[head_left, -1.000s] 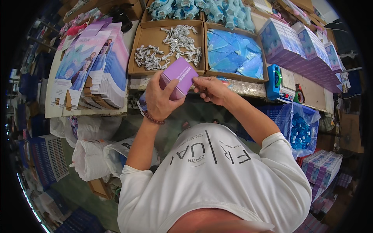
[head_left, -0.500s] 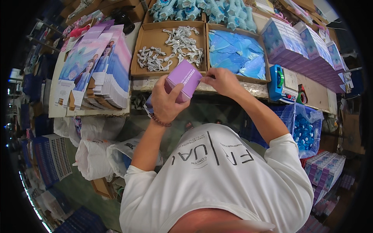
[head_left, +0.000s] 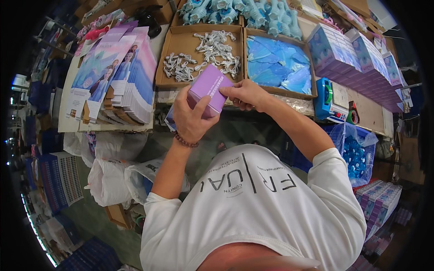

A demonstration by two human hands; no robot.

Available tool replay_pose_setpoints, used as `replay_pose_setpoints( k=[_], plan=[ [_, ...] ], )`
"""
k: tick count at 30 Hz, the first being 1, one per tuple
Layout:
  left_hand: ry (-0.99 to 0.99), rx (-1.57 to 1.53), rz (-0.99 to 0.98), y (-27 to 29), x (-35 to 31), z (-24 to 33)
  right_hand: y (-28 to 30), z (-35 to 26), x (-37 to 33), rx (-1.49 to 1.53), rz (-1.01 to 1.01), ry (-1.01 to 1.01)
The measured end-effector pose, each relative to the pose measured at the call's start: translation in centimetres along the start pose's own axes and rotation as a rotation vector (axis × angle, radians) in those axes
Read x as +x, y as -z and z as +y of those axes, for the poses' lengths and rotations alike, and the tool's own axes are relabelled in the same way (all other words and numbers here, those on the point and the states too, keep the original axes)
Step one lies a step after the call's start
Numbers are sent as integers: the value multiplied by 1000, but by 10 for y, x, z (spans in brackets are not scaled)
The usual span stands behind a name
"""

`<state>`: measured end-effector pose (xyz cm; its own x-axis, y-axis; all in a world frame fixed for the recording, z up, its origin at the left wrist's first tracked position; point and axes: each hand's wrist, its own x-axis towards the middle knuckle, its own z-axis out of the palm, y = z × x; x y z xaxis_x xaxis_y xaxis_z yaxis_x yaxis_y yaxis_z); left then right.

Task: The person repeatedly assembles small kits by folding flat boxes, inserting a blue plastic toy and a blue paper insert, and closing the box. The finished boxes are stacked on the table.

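Observation:
A small purple cardboard box with white print is held tilted in front of me, over the near edge of the table. My left hand wraps around its left and near sides, fingers spread across the lower face. At the box's right edge is my right hand, its fingers curled and the thumb pressing on the purple face. Whatever lies under the right fingertips is hidden. Just beyond the box, a shallow cardboard tray holds bundled white cables. Next to it, another tray holds shiny blue wing-shaped pieces.
Flattened printed cartons are stacked at left. Pale blue figure-like parts fill the far trays. At right are stacked finished boxes, a blue-and-white scale, green tape and a lined blue crate. White bags hang below left.
My right hand has moved slightly left, and its thumb now lies over the box's face instead of pinching at the corner. My left hand keeps its hold.

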<state>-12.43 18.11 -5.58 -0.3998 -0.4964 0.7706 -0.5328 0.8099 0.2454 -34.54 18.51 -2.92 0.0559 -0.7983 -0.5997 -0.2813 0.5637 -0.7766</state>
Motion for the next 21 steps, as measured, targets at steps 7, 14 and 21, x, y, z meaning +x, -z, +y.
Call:
replay_pose_setpoints(
  k=[7, 14, 21],
  plan=[
    [238, -163, 53, 3, -4, 2, -14, 4, 3, 125, -13, 160],
    [515, -382, 135, -16, -1, -6, -4, -6, 6, -166, 294, 387],
    [849, -1334, 612, -37, 31, -43, 58, -16, 11, -384, 116, 529]
  ],
)
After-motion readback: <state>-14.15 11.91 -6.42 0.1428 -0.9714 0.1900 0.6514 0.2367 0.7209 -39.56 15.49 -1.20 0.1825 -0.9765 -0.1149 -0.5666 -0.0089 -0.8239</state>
